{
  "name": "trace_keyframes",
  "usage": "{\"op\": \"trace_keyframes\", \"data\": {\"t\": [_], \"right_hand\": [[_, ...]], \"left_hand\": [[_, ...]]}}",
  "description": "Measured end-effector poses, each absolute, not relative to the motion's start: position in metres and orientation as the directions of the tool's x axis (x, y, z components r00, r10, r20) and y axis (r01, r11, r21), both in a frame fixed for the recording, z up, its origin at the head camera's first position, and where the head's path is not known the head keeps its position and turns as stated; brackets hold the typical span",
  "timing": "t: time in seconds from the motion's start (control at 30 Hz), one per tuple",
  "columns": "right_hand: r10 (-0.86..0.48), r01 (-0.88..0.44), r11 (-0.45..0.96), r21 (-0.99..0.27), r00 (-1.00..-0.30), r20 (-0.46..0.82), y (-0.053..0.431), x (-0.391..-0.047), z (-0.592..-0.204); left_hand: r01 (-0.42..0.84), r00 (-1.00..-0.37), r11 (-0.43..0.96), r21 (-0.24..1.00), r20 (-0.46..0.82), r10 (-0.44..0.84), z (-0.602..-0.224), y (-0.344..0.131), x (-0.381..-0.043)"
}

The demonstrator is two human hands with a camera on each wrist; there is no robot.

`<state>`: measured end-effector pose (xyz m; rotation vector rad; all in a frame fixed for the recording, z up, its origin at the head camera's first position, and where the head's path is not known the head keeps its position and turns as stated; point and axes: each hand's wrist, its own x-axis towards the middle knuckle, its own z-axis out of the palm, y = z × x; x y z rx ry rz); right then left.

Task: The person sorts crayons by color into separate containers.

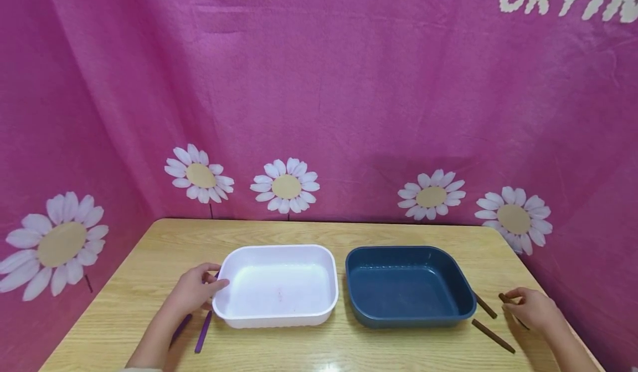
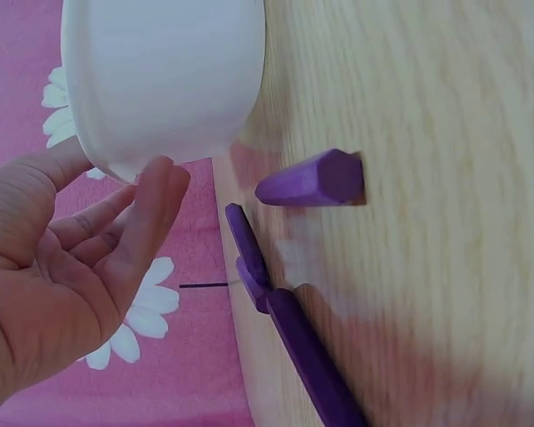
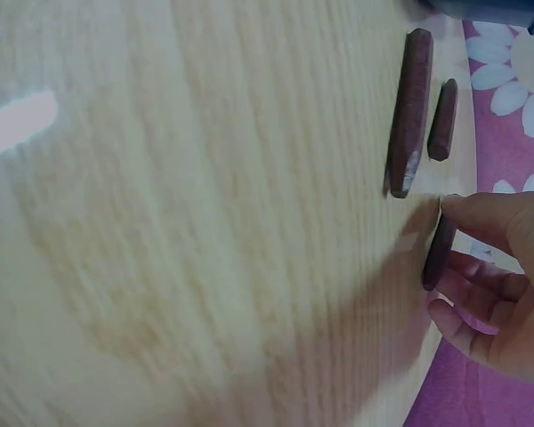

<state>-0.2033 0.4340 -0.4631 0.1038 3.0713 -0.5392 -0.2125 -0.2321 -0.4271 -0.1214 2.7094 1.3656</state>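
Left hand (image 1: pixel 191 290) pinches white tray (image 1: pixel 279 321); right hand (image 1: pixel 535 308) pinches brown stick (image 3: pixel 440 253), slanting lower-right in head view. Left wrist alone shows purple stick's (image 2: pixel 310 181) hexagonal end.

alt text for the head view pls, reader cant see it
A person's left hand grips the left rim of a white tray beside purple sticks, and their right hand holds a brown stick near two more brown sticks. A dark blue tray stands right of the white one on a wooden table before a pink cloth with daisies.
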Motion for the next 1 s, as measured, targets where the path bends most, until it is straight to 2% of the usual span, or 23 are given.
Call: {"op": "trace_keyframes", "data": {"t": [0.23, 0.53, 1.0], "right_hand": [[0.072, 0.078, 0.921, -0.382, -0.997, -0.029, 0.43, -0.2, -0.464], [0.089, 0.085, 0.925, -0.37, -0.996, -0.006, 0.426, -0.198, -0.458], [0.017, -0.043, 0.943, -0.329, -0.984, 0.178, 0.403, -0.2, -0.424]], "left_hand": [[-0.117, -0.993, 0.561, 0.82, -0.114, -0.039, -0.43, -0.234, -0.211], [-0.12, -0.992, 0.526, 0.842, -0.114, -0.044, -0.432, -0.233, -0.211], [-0.121, -0.992, 0.54, 0.833, -0.116, -0.043, -0.433, -0.233, -0.211]]}}
